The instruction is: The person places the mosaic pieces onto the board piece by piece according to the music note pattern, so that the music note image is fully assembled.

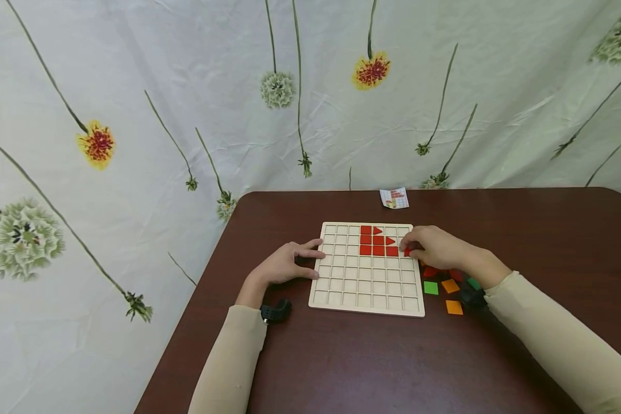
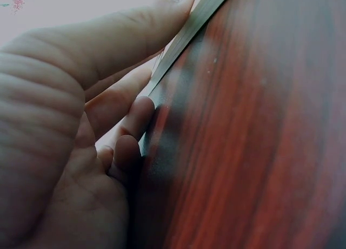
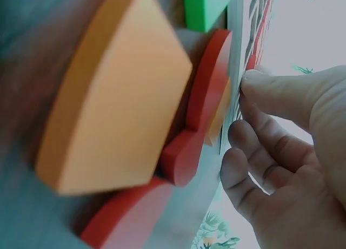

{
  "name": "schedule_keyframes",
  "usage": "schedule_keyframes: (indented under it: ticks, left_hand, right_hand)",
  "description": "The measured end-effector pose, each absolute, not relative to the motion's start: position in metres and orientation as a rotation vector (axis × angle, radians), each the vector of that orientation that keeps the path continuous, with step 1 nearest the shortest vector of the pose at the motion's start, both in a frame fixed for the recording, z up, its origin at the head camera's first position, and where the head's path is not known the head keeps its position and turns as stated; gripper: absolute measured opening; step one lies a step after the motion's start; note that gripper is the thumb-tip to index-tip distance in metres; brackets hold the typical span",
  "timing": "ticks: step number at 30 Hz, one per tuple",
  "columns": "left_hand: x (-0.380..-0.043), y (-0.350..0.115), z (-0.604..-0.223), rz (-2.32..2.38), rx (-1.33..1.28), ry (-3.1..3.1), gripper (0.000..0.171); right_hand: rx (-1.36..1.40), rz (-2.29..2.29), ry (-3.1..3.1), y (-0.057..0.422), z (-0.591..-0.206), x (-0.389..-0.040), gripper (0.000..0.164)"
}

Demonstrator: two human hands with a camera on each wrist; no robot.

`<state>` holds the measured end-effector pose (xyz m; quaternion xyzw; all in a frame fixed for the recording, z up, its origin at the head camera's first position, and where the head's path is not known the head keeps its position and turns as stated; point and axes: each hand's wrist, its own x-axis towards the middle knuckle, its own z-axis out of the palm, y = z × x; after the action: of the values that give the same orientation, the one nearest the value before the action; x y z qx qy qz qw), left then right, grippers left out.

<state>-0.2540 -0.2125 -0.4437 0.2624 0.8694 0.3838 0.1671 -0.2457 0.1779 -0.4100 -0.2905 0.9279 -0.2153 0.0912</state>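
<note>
A pale wooden grid board lies on the table. Red squares and two red triangles fill part of its upper right cells. At the board's right edge my right hand pinches a small red piece between thumb and finger; its full shape is hidden. In the right wrist view the thumb and fingertips meet at the grid. My left hand touches the board's left edge, fingers spread and fairly straight. The left wrist view has the thumb against the board's side.
Right of the board lie loose pieces: a green square, orange squares and red shapes, partly under my right forearm. A printed pattern card lies at the table's back edge. Behind hangs a flowered cloth.
</note>
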Motion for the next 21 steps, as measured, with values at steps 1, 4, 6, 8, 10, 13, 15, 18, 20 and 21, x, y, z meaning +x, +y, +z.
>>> schedule_keyframes:
  ticks: [1,4,6,8,10,13,15,18,20,21]
  left_hand:
    - [-0.254,-0.212,-0.444,1.092,0.748,2.475,0.052]
    - [-0.254,-0.212,-0.444,1.094,0.748,2.475,0.052]
    - [-0.254,-0.212,-0.444,1.095,0.745,2.475,0.052]
    - [-0.253,-0.212,-0.444,1.094,0.741,2.475,0.052]
    - [-0.253,-0.212,-0.444,1.093,0.738,2.475,0.052]
    - [-0.253,-0.212,-0.444,1.094,0.735,2.475,0.052]
    - [-0.253,-0.212,-0.443,1.096,0.732,2.471,0.052]
    - [-0.252,-0.212,-0.443,1.099,0.731,2.470,0.052]
    - [-0.252,-0.212,-0.442,1.100,0.737,2.472,0.052]
    - [-0.252,-0.212,-0.442,1.099,0.737,2.476,0.052]
  right_hand:
    - [-0.869,-0.646,2.760,0.177,-0.410,-0.246,0.021]
    - [-0.882,-0.664,2.776,0.175,-0.410,-0.246,0.022]
    - [-0.875,-0.677,2.791,0.174,-0.411,-0.246,0.021]
    - [-0.854,-0.691,2.801,0.173,-0.412,-0.247,0.020]
    - [-0.827,-0.706,2.806,0.173,-0.413,-0.247,0.018]
    - [-0.807,-0.729,2.805,0.175,-0.411,-0.246,0.017]
    - [-0.819,-0.740,2.810,0.178,-0.410,-0.244,0.017]
    - [-0.845,-0.750,2.825,0.184,-0.408,-0.242,0.017]
    - [-0.854,-0.747,2.840,0.189,-0.407,-0.240,0.016]
    - [-0.853,-0.745,2.845,0.191,-0.406,-0.238,0.016]
